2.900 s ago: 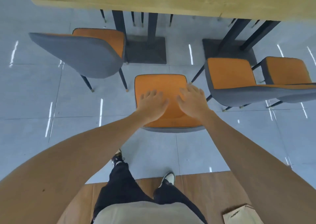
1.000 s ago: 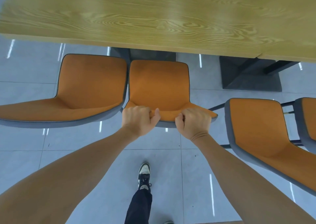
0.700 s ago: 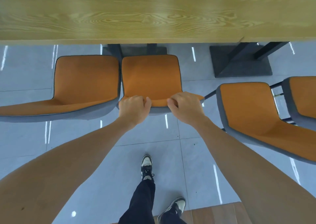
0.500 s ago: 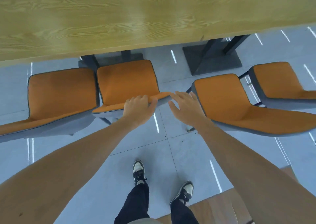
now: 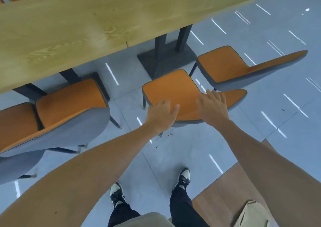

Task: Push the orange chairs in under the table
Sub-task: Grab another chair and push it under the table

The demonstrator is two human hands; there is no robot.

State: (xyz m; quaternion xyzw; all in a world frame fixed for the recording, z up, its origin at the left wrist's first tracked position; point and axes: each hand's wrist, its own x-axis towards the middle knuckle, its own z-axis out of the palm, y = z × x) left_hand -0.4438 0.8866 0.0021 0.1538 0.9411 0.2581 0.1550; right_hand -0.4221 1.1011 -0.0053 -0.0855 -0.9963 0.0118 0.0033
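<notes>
1. Your left hand (image 5: 161, 116) is spread, fingers loosely extended, at the top edge of the backrest of the third orange chair with the grey shell (image 5: 175, 94). Whether the palm touches the edge cannot be told; the grip is not closed on anything.
2. Your right hand (image 5: 212, 108) is spread flat with fingers extended, resting on the same backrest edge toward its right end. The grip is not closed around the chair.
3. This chair stands out from the long light-wood counter (image 5: 90, 23), its seat just in front of the dark square pedestal base (image 5: 165, 60) and clear of the counter edge.
4. Two orange chairs with grey shells stand to the left: the nearer one (image 5: 69, 103) has the front of its seat at the counter edge, and the far-left one (image 5: 15, 122) sits just beside it, partly cut off by the frame.
5. A fourth orange chair (image 5: 231, 65) stands to the right, out from the counter and turned at an angle, near the chair under your hands but apart from it.
6. Your feet in black-and-white shoes (image 5: 184, 176) stand on the grey tiled floor (image 5: 191, 148) behind the third chair.
7. A tan paper bag (image 5: 251, 214) lies on a brown wood-toned floor section at lower right.
</notes>
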